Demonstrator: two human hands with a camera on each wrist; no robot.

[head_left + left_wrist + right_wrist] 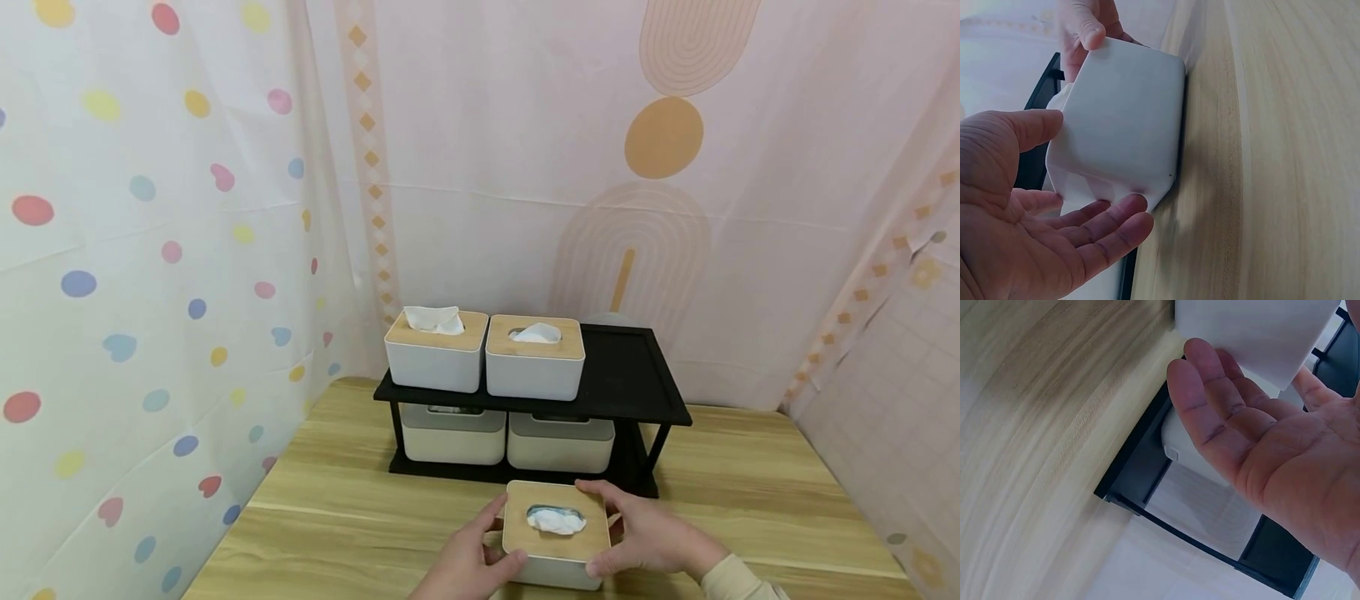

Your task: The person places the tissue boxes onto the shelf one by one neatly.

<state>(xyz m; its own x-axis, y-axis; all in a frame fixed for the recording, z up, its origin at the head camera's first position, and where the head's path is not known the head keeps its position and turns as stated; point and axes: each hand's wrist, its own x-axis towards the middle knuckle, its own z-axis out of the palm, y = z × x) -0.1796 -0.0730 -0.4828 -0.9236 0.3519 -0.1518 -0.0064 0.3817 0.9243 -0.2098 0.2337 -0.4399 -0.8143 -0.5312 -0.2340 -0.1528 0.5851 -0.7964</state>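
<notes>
A tissue box with white walls and a wood-look lid is at the front of the table, white tissue showing in its oval slot. My left hand grips its left side, thumb at the front edge and index finger towards the back corner. On the opposite side, my right hand holds it with the thumb at the front and a finger on the lid's back corner. The left wrist view shows the box's plain white wall close to the tabletop; I cannot tell whether it touches.
Behind stands a black two-tier shelf. Two wood-lidded tissue boxes, left and middle, occupy its top. Two grey-lidded boxes, left and right, sit below. Patterned curtains surround the wooden table.
</notes>
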